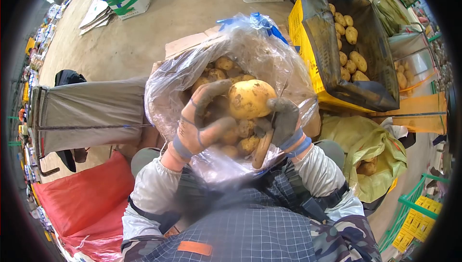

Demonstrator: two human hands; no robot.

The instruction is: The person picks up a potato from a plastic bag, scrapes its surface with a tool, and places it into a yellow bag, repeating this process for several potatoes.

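Note:
A large, dirt-flecked potato (252, 99) is held up between my two gloved hands, above a clear plastic bag (163, 91) of potatoes. Curved in a C, my left hand (204, 117) has its fingertip and thumb at the potato's left side. My right hand (285, 122) presses the potato's right side with a dark glove finger. Against that palm it also grips a wooden-handled tool (262, 150), handle pointing down; its working end is hard to make out. More potatoes (249, 145) lie beneath in the bag, partly hidden by my hands.
At right stands a yellow crate (313, 76) with a dark liner (332, 64) and several potatoes. A green-yellow sack (375, 146) lies at lower right, a red sack (91, 199) at lower left. Beside the bag at left is a grey-covered platform (96, 112). White boxes (139, 2) stand farther back.

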